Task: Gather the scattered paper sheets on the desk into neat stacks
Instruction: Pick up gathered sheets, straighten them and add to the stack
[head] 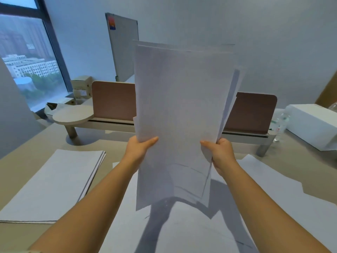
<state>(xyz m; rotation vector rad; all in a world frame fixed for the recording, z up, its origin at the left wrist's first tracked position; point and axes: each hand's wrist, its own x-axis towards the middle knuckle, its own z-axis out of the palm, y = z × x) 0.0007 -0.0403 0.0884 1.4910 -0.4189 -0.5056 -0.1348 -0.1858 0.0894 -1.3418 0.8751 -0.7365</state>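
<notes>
Both hands raised in front of the camera, holding one bundle of paper sheets [180,110] upright above the worktop [21,167]. Left hand [139,147] grips the bundle's left edge, thumb lying across the front face. Right hand [221,152] grips the right edge, thumb on the front, fingers curled behind. Sheets in the bundle are uneven: top edges stepped, several sheets fanning out on the right side, lower corners staggered.

On the worktop, left of the arms: a squared stack of sheets [54,183], edges aligned, lying flat. Under and between the arms: loose sheets [191,227] overlapping at different angles, crossed by the shadow of the bundle. To the right: further loose sheets [273,189], spread toward the worktop edge.

Behind: a brown divider panel [113,101] on a low raised shelf [73,114]; a white box [310,125] at right; a whiteboard [124,50] leaning against the wall; a window [27,57] at left.
</notes>
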